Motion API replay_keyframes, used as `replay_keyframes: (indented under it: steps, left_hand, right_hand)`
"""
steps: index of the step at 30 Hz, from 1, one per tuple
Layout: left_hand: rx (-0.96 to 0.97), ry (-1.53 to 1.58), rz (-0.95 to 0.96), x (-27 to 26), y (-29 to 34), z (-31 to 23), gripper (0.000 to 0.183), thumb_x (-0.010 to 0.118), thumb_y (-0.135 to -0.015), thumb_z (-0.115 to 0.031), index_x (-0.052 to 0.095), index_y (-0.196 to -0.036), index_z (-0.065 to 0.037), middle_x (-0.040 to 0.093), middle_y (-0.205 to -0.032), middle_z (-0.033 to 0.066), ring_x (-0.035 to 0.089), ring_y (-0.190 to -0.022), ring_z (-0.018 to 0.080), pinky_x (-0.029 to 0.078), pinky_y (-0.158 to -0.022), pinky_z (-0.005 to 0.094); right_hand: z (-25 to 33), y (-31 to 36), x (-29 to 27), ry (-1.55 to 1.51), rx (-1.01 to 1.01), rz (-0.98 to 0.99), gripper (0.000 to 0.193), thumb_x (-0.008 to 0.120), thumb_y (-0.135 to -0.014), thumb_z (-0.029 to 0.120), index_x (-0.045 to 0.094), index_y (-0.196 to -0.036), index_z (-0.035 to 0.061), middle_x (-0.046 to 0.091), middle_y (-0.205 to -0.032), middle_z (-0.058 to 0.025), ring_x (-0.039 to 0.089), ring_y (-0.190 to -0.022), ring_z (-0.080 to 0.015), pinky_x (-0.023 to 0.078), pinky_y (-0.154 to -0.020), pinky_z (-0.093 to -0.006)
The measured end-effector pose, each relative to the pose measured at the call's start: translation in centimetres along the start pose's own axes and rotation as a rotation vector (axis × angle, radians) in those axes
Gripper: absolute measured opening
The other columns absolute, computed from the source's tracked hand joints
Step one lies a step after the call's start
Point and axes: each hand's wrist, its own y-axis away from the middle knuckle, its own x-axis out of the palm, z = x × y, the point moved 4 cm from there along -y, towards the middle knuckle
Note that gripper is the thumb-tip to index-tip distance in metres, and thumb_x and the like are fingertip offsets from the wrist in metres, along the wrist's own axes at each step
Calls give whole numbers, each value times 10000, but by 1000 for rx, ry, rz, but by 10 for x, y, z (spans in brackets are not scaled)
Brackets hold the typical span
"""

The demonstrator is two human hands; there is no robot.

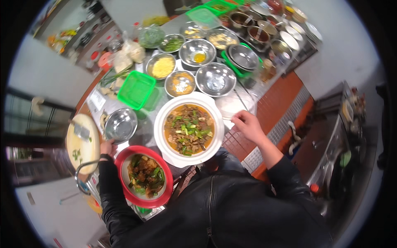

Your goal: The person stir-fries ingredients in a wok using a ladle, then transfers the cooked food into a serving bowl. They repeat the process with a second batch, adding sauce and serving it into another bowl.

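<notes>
At the table's left side my left hand (pixel 108 147) is closed at the near rim of a shiny metal bowl (pixel 120 125) that looks bare inside. My right hand (pixel 249 127) hovers right of the large white pot, thumb and fingers drawn together; whatever lies between them, if anything, is too small to make out. The white pot (pixel 159 134) holds a brown stew topped with chopped green onion. Left of it, and nearer me, sits a red-rimmed bowl (pixel 170 187) of browned pieces with green peppers. Beyond my right hand lies a pale, flat white thing (pixel 235 105).
A green basket (pixel 136 89) stands behind the metal bowl. Several metal bowls, one with yellow shreds (pixel 162 66), crowd the table's far part. A cleaver (pixel 81 131) rests on a round cutting board (pixel 93 144) at left. A metal counter (pixel 326 140) stands at far right.
</notes>
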Motion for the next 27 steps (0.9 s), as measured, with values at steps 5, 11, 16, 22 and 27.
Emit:
replay_keyframes:
  steps: [5,11,16,22,27]
  left_hand:
    - [499,-569,-282,-25,2,-70,634,623,-917,-380,476,-1327,81,636,-1026,193,627,-771,259,492,-640,344]
    - [979,-52,-125,107,160,-129,599,567,-989,-234,337,-1473,34,535,-1325,163,535,-1121,226,427,-963,350]
    - [1076,-151,486,329,357,-105,556,475,-1002,-114,286,-1513,-5,468,-1385,176,525,-1071,181,420,-976,328]
    - [882,-220,1257,532,499,-38,650,572,-945,-69,267,-1517,-13,530,-1247,126,561,-955,134,445,-925,286]
    - [814,-345,1459,654,567,-16,588,589,-949,-54,339,-1480,-14,570,-1181,96,564,-958,114,468,-901,264]
  right_hand:
    - [-86,126,-104,-95,218,-369,140,639,-933,141,609,-935,4,655,-819,-54,647,-666,-119,512,-563,-252]
    - [-142,211,-138,-256,484,-539,120,588,-960,150,631,-962,38,682,-882,-68,669,-736,-147,551,-603,-283]
    - [-156,208,-170,-300,410,-235,330,635,-957,364,631,-1055,49,650,-909,-38,655,-750,-164,550,-639,-320]
    - [-198,298,-331,-711,311,-830,275,615,-977,294,600,-1120,60,666,-997,-64,675,-808,-159,574,-679,-310]
    - [-244,446,-382,-876,118,-1511,220,589,-980,236,584,-1030,21,648,-869,-87,645,-700,-172,568,-599,-309]
